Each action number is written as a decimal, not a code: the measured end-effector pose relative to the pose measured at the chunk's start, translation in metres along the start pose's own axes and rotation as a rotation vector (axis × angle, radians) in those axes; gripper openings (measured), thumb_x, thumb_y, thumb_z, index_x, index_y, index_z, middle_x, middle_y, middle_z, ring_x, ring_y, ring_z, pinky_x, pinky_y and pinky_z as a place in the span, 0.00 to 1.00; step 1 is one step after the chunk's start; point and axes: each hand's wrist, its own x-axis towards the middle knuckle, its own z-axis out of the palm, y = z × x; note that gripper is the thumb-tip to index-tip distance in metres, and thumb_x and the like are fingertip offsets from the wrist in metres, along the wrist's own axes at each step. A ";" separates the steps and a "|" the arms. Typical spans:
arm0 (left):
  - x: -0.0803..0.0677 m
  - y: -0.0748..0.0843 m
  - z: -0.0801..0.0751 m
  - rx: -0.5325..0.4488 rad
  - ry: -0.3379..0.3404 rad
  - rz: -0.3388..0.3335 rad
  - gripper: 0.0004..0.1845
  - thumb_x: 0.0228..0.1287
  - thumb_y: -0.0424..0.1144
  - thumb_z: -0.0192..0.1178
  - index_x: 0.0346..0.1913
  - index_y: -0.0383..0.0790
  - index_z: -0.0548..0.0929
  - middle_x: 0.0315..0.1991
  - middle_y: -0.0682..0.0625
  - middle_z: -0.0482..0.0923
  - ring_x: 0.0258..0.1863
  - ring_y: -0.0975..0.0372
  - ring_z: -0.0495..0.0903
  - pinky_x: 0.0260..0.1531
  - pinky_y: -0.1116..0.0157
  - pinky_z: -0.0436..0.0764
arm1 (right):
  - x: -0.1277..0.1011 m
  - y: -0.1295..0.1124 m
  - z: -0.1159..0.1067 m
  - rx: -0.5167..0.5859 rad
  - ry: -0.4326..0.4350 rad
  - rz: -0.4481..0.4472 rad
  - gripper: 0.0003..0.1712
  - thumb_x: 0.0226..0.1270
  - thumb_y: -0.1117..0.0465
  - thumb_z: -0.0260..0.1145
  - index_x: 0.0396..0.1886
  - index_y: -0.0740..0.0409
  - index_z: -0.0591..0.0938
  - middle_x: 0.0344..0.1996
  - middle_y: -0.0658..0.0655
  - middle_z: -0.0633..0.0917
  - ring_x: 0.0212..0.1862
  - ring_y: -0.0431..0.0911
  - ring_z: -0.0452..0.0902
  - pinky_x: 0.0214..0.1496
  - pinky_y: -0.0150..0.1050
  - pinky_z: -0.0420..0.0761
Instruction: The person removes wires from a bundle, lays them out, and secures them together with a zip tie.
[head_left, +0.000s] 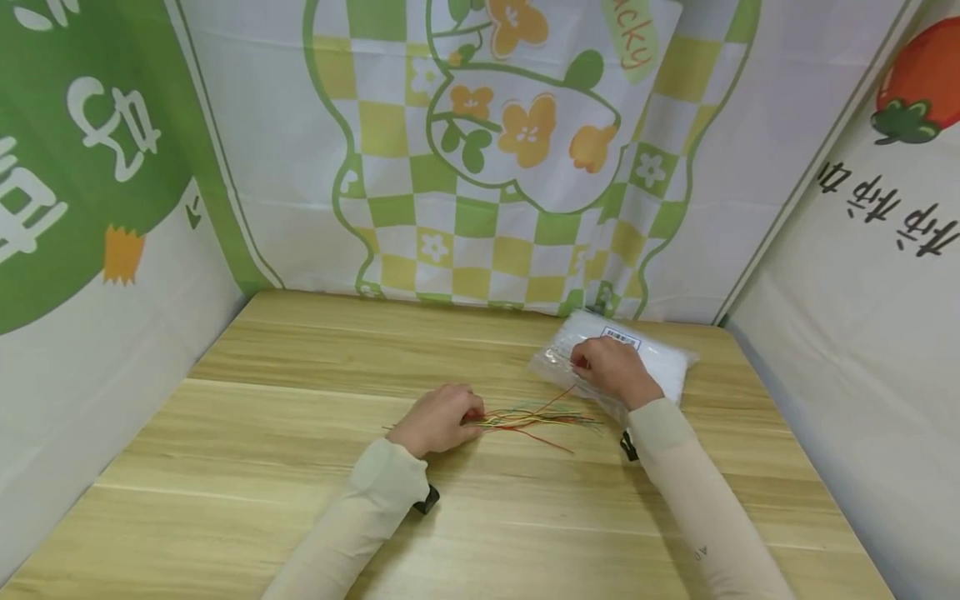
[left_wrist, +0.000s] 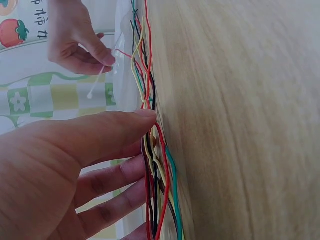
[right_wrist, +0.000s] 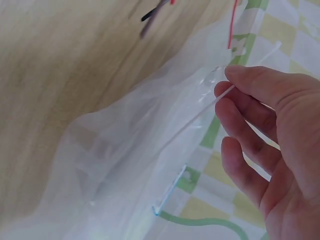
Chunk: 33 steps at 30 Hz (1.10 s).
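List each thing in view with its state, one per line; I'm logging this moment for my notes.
left hand: fingers pressing the wires to the table
right hand: pinching a white cable tie above the bag
coloured wires: loose bundle, lying flat on the table
white cable tie: unfastened, held by one end
plastic bag: lying on the table, labelled side up
table: bears wires and bag

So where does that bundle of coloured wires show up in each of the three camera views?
Head: the bundle of coloured wires lies mid-table, its left end under the left hand.
Left wrist: the wires run top to bottom along the table edge, left fingers on them.
Right wrist: only a red wire end and a dark one at the top edge.
Shared landmark: the clear plastic bag, under the right hand pinching a white cable tie.
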 end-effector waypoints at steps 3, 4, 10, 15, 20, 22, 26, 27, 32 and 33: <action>0.001 0.000 0.001 -0.004 0.003 0.003 0.09 0.68 0.39 0.74 0.47 0.40 0.90 0.40 0.49 0.82 0.35 0.61 0.73 0.38 0.61 0.76 | -0.002 -0.006 -0.005 -0.012 0.019 -0.044 0.09 0.71 0.62 0.72 0.29 0.50 0.88 0.30 0.49 0.89 0.34 0.44 0.84 0.37 0.46 0.84; 0.001 -0.001 0.001 -0.004 0.001 0.004 0.10 0.67 0.39 0.74 0.47 0.41 0.90 0.40 0.49 0.82 0.35 0.61 0.73 0.38 0.61 0.77 | -0.003 -0.008 -0.006 -0.020 0.032 -0.064 0.09 0.71 0.63 0.72 0.29 0.50 0.88 0.30 0.49 0.89 0.34 0.44 0.84 0.36 0.45 0.84; 0.002 -0.002 0.001 -0.006 -0.006 -0.004 0.10 0.69 0.39 0.73 0.48 0.40 0.89 0.41 0.49 0.82 0.37 0.61 0.74 0.40 0.59 0.78 | -0.010 -0.018 -0.009 -0.071 0.159 -0.176 0.04 0.68 0.66 0.74 0.36 0.52 0.90 0.31 0.50 0.87 0.32 0.47 0.85 0.33 0.44 0.84; 0.001 -0.004 -0.002 -0.003 0.001 0.003 0.09 0.69 0.39 0.72 0.47 0.39 0.89 0.40 0.49 0.82 0.36 0.62 0.73 0.39 0.62 0.76 | -0.015 -0.035 -0.016 -0.117 0.206 -0.218 0.07 0.67 0.67 0.75 0.38 0.50 0.91 0.31 0.49 0.87 0.29 0.44 0.83 0.27 0.39 0.79; 0.000 -0.007 -0.001 -0.009 0.006 0.009 0.08 0.68 0.38 0.72 0.46 0.40 0.89 0.38 0.50 0.80 0.35 0.62 0.70 0.37 0.64 0.72 | -0.021 -0.047 -0.023 -0.174 0.233 -0.250 0.08 0.66 0.68 0.74 0.39 0.50 0.90 0.30 0.49 0.87 0.25 0.43 0.80 0.22 0.38 0.74; 0.001 -0.007 0.000 -0.013 0.005 0.007 0.08 0.68 0.39 0.73 0.46 0.40 0.89 0.38 0.50 0.80 0.35 0.62 0.70 0.37 0.64 0.73 | -0.023 -0.050 -0.025 -0.188 0.252 -0.267 0.07 0.66 0.68 0.74 0.38 0.51 0.89 0.29 0.49 0.86 0.23 0.43 0.79 0.21 0.38 0.74; 0.002 -0.007 0.001 -0.015 0.002 0.001 0.08 0.68 0.38 0.73 0.46 0.40 0.89 0.39 0.50 0.82 0.36 0.62 0.72 0.39 0.63 0.75 | -0.029 -0.056 -0.031 -0.188 0.285 -0.290 0.07 0.66 0.69 0.74 0.37 0.52 0.88 0.29 0.49 0.86 0.22 0.43 0.79 0.21 0.38 0.75; 0.002 -0.006 0.001 -0.015 0.001 0.000 0.08 0.68 0.38 0.73 0.46 0.40 0.89 0.40 0.50 0.82 0.36 0.62 0.72 0.40 0.63 0.76 | -0.031 -0.059 -0.032 -0.183 0.293 -0.296 0.06 0.66 0.69 0.74 0.37 0.53 0.88 0.29 0.49 0.87 0.23 0.43 0.79 0.21 0.39 0.76; 0.002 -0.003 0.001 -0.012 0.002 -0.004 0.08 0.68 0.39 0.73 0.46 0.40 0.89 0.40 0.50 0.83 0.36 0.63 0.73 0.40 0.62 0.77 | -0.045 -0.073 -0.040 -0.178 0.361 -0.345 0.06 0.66 0.66 0.76 0.36 0.52 0.88 0.29 0.47 0.86 0.20 0.41 0.77 0.20 0.36 0.75; 0.002 -0.002 0.001 -0.012 0.004 -0.005 0.08 0.68 0.39 0.73 0.46 0.40 0.89 0.40 0.50 0.83 0.36 0.63 0.74 0.40 0.62 0.77 | -0.048 -0.076 -0.041 -0.182 0.383 -0.362 0.06 0.65 0.66 0.77 0.36 0.52 0.88 0.28 0.47 0.86 0.19 0.41 0.75 0.20 0.36 0.74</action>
